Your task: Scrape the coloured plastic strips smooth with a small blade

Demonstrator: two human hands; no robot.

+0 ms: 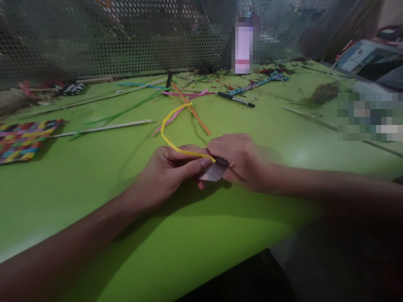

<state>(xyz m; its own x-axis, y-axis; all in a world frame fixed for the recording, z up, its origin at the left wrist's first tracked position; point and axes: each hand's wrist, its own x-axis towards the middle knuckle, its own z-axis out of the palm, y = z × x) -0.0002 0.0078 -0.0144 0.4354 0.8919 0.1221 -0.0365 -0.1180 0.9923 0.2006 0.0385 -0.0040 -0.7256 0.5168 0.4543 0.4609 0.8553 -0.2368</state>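
A yellow strip (166, 138) curves up and away from between my hands, its far end lying near an orange strip (200, 119) and a pink strip (163, 126). My left hand (176, 172) pinches the yellow strip's near end under its thumb, beside a small pale grey flat piece (214, 172). Right against it, my right hand (241, 161) has its fingers curled over the top of the grey piece, where a dark part shows. The fingertips of my right hand are partly hidden.
A woven multicoloured piece (25, 140) lies at the left on the green table (176, 260). A black pen (236, 100), a green strip (132, 108) and a white stick (116, 125) lie beyond my hands. Perforated metal mesh (126, 37) stands behind.
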